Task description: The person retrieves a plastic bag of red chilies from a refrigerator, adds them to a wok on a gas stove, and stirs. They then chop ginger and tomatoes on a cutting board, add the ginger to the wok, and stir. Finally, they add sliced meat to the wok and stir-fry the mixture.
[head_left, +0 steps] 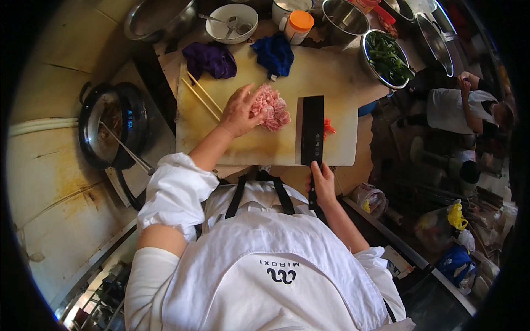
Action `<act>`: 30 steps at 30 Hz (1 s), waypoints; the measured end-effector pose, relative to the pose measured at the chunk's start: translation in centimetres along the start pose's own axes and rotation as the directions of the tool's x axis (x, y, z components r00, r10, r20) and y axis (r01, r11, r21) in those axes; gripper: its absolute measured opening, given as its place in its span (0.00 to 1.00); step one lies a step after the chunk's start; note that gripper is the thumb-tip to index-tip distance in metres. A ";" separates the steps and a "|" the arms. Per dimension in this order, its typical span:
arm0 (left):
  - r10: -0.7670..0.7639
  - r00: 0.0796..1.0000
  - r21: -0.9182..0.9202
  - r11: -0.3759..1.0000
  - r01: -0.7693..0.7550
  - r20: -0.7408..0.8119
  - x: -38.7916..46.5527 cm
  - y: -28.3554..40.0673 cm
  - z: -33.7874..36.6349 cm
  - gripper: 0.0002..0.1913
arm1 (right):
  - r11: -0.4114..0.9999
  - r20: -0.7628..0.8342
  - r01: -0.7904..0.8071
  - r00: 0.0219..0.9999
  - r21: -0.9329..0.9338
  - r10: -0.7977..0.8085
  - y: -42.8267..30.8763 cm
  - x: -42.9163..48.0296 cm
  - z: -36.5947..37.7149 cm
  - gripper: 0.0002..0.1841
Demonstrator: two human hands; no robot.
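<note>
My left hand (242, 111) rests at the left side of a pile of sliced raw meat (273, 109), fingers spread and touching it. The meat lies on a large cutting board (256, 149). My right hand (322, 182) grips the handle of a cleaver (311, 130), its broad dark blade over the board's right part. Chopped red pieces (329, 127), perhaps pepper, show just right of the blade, partly covered by it. A pair of chopsticks (203, 97) lies left of my left hand. Purple cloth (211, 60) and blue cloth (275, 56) lie along the board's far edge.
A wok (99, 145) with a long-handled utensil stands at left. Behind the board are a white bowl (213, 31) with spoons, an orange-lidded jar (299, 29) and a steel pot (348, 27). Cut green vegetables fill a metal bowl (403, 85) at right. Another person (455, 109) is farther right.
</note>
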State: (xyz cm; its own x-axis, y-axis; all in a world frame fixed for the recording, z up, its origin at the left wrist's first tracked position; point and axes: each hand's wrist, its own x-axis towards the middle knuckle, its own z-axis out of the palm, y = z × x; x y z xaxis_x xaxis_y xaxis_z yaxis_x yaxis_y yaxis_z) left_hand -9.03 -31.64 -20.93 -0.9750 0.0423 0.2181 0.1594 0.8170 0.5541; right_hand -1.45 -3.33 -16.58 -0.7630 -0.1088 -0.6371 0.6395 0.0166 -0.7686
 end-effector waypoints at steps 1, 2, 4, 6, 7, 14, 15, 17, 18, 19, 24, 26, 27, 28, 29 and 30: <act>0.002 1.000 0.028 1.000 -0.003 0.019 0.6 0.5 0.7 0.33 | 0.999 -0.027 -0.039 0.999 0.006 0.039 0.7 0.0 0.3 0.12; 0.024 1.000 0.065 0.998 -0.024 0.012 1.0 0.7 1.3 0.37 | 0.999 -0.030 -0.042 0.999 0.014 0.043 1.3 0.0 0.6 0.11; -0.012 1.000 0.076 0.997 0.012 0.005 1.4 0.8 2.4 0.39 | 0.995 -0.009 -0.036 0.999 0.090 0.037 2.1 0.3 0.9 0.10; -0.013 1.000 0.075 0.997 0.014 -0.014 1.5 0.6 3.2 0.40 | 0.987 -0.001 -0.084 0.996 0.137 0.085 2.5 0.8 1.2 0.10; -0.006 1.000 0.063 0.998 0.007 -0.016 1.3 0.5 3.4 0.40 | 0.982 0.014 -0.102 0.995 0.156 0.101 2.6 1.1 1.4 0.10; 0.040 0.996 -0.066 0.997 -0.046 -0.080 0.9 1.7 3.8 0.41 | 0.995 0.162 -0.078 0.984 0.064 0.067 2.1 3.9 4.1 0.10; 0.038 0.994 -0.056 0.997 -0.043 -0.101 0.9 2.0 3.6 0.41 | 0.994 0.169 -0.090 0.982 0.062 0.078 2.1 4.2 4.4 0.10; 0.036 0.992 -0.032 0.999 -0.040 -0.123 0.9 2.6 3.4 0.42 | 0.980 0.135 -0.169 0.979 0.109 0.154 2.1 4.6 5.1 0.10; 0.024 0.990 -0.039 0.999 -0.030 -0.143 0.8 2.8 3.4 0.42 | 0.989 0.143 -0.122 0.984 0.082 0.110 2.2 4.9 5.4 0.10; 0.019 0.988 -0.019 1.000 -0.022 -0.156 0.7 3.0 3.4 0.42 | 0.988 0.143 -0.119 0.984 0.102 0.103 2.2 5.1 5.7 0.10; -0.024 0.969 -0.062 0.998 0.009 -0.247 0.7 3.4 4.3 0.39 | 0.987 0.188 -0.123 0.977 0.108 0.101 2.3 5.7 6.7 0.10; -0.050 0.963 -0.093 0.995 0.027 -0.264 0.8 3.2 4.6 0.37 | 0.988 0.221 -0.103 0.972 0.117 0.075 2.2 5.7 7.4 0.10; -0.058 0.960 -0.119 0.992 0.026 -0.275 0.9 3.1 4.8 0.36 | 0.986 0.252 -0.100 0.966 0.132 0.064 2.2 5.6 7.8 0.10; -0.081 0.958 -0.145 0.988 0.042 -0.276 0.9 3.0 4.9 0.35 | 0.980 0.260 -0.148 0.960 0.136 0.109 2.2 5.6 8.3 0.10; -0.103 0.953 -0.186 0.981 0.050 -0.285 0.8 2.8 4.9 0.34 | 0.980 0.244 -0.111 0.967 0.163 0.069 2.3 5.6 8.7 0.10; -0.110 0.948 -0.221 0.974 0.044 -0.298 0.9 2.7 5.0 0.30 | 0.978 0.241 -0.104 0.969 0.178 0.059 2.3 5.4 9.0 0.10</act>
State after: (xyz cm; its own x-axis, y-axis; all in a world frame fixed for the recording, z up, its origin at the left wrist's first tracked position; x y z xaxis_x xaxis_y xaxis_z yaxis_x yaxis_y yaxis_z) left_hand -10.20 -26.54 -23.27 -0.8961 -0.2213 0.3847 0.1463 0.6712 0.7267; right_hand -3.28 -12.84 -21.32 -0.6786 -0.3440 -0.6490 0.7219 -0.1496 -0.6756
